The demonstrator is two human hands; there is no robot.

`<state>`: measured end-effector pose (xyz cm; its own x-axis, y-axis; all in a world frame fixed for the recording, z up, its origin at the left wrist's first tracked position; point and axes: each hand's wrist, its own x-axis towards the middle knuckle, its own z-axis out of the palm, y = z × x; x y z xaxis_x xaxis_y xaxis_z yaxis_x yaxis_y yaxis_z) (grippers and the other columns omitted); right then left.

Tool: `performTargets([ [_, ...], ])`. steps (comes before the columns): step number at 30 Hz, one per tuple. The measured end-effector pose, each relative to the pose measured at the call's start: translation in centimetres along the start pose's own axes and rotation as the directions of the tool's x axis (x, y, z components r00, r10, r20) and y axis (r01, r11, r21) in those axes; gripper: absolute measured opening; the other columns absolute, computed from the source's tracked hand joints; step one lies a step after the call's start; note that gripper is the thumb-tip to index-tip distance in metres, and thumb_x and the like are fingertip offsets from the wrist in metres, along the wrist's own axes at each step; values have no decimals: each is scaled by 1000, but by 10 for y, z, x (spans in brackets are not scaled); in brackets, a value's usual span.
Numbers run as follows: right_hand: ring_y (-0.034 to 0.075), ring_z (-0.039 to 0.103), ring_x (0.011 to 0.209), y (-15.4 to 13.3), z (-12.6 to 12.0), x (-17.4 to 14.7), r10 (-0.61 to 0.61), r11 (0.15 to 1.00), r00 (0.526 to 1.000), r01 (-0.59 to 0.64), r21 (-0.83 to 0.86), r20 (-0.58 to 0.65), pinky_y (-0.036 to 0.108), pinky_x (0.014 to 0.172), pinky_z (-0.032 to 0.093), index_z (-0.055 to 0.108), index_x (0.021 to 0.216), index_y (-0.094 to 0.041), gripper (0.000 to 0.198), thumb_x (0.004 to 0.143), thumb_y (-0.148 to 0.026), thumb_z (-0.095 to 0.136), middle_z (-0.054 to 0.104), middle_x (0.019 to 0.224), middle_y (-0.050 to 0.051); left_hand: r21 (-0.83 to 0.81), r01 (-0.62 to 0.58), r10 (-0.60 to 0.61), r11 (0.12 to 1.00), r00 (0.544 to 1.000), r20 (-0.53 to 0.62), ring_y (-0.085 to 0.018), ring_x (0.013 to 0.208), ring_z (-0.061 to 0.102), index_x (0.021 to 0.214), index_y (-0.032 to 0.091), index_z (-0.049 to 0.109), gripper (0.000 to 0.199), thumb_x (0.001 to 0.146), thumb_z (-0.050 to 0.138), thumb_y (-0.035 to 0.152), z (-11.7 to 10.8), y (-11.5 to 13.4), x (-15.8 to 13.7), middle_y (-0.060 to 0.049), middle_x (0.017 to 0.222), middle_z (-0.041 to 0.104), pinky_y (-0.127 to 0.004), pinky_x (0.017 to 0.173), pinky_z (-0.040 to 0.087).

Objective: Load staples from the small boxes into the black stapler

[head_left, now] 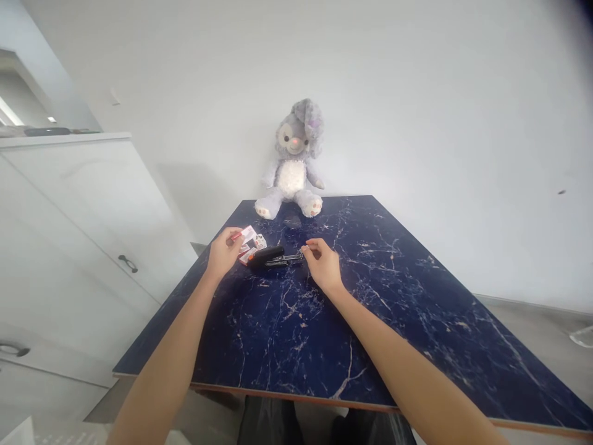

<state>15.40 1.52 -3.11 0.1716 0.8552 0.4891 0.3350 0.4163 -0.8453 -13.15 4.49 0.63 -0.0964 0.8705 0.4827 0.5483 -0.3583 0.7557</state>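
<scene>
Two dark-clothed legs of mine show below the near edge of the dark blue desk, its top patterned like white-veined marble. Farther in, my right hand has finger and thumb drawn together at the tip of a slim silver metal arm that juts from a black stapler with an orange mark; whether I pinch the metal or some tiny piece, I cannot tell. The stapler lies on the desk between my hands. My left hand grips the red end of a small red-and-white box, just beside the stapler's orange-marked end, near some red-and-white packets. I judge the step in hand to be work at the stapler's exposed metal part; the next move calls for fine fingertip alignment there, without the body sliding. Beyond, a lilac-grey plush toy with a white belly sits before the plain white wall.
</scene>
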Motion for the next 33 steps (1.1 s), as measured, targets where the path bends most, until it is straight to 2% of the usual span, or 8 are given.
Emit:
performTargets([
  [3, 20, 70, 77, -11, 1, -5, -4, 998, 1000, 3, 68, 4, 33, 78, 54, 69, 103, -23, 26, 90, -43, 59, 75, 89, 4, -351, 151, -92, 924, 979, 179, -21, 83, 70, 119, 18, 65, 42, 81, 69, 36, 13, 18, -8, -9, 109, 72, -34, 77, 55],
  [5, 20, 70, 80, -16, 2, -7, 10, 991, 1000, -11, 130, 7, 33, 79, 55, 70, 99, -22, 26, 89, -44, 61, 75, 90, 5, -486, 267, -78, 832, 925, 373, -23, 89, 70, 122, 17, 67, 46, 78, 73, 30, 22, 28, -15, -11, 113, 71, -36, 81, 56],
  [10, 21, 72, 87, -21, 4, -8, 93, 919, 995, -104, 381, 48, 35, 84, 57, 65, 107, -21, 33, 85, -46, 66, 76, 96, 6, -555, 413, -3, 722, 804, 594, -28, 104, 68, 127, 22, 68, 49, 80, 75, 25, 37, 39, -29, -12, 126, 68, -39, 90, 54],
  [13, 21, 73, 88, -20, 4, -6, 142, 850, 986, -166, 501, 86, 36, 87, 57, 65, 104, -21, 34, 83, -47, 69, 77, 97, 7, -551, 416, 15, 724, 788, 615, -28, 108, 67, 130, 24, 67, 48, 83, 74, 26, 40, 39, -31, -11, 131, 66, -40, 92, 52],
  [17, 19, 73, 82, -18, 5, -4, 171, 788, 977, -212, 578, 125, 37, 87, 58, 66, 100, -20, 34, 79, -47, 73, 77, 93, 6, -520, 360, 10, 775, 815, 579, -25, 109, 66, 132, 27, 65, 47, 86, 73, 30, 42, 39, -31, -9, 135, 64, -40, 93, 52],
  [22, 19, 72, 82, -19, 4, -2, 208, 748, 970, -242, 618, 129, 36, 86, 59, 68, 98, -20, 34, 77, -46, 76, 76, 89, 4, -473, 358, -4, 805, 801, 599, -22, 98, 67, 132, 25, 65, 51, 83, 76, 32, 41, 41, -32, -10, 123, 70, -35, 84, 54],
  [29, 20, 72, 80, -18, -1, 3, 213, 762, 972, -228, 606, 99, 36, 83, 59, 69, 100, -20, 36, 78, -48, 74, 75, 88, 4, -441, 336, -67, 832, 850, 522, -24, 94, 66, 120, 20, 72, 46, 78, 78, 38, 45, 35, -31, -11, 112, 73, -32, 72, 56],
  [33, 21, 72, 85, -23, -4, 1, 116, 865, 991, -136, 482, 72, 35, 85, 58, 68, 107, -21, 37, 82, -48, 69, 76, 92, 5, -408, 298, -74, 863, 873, 483, -23, 89, 67, 117, 20, 74, 44, 77, 79, 39, 47, 33, -31, -11, 109, 74, -33, 69, 57],
])
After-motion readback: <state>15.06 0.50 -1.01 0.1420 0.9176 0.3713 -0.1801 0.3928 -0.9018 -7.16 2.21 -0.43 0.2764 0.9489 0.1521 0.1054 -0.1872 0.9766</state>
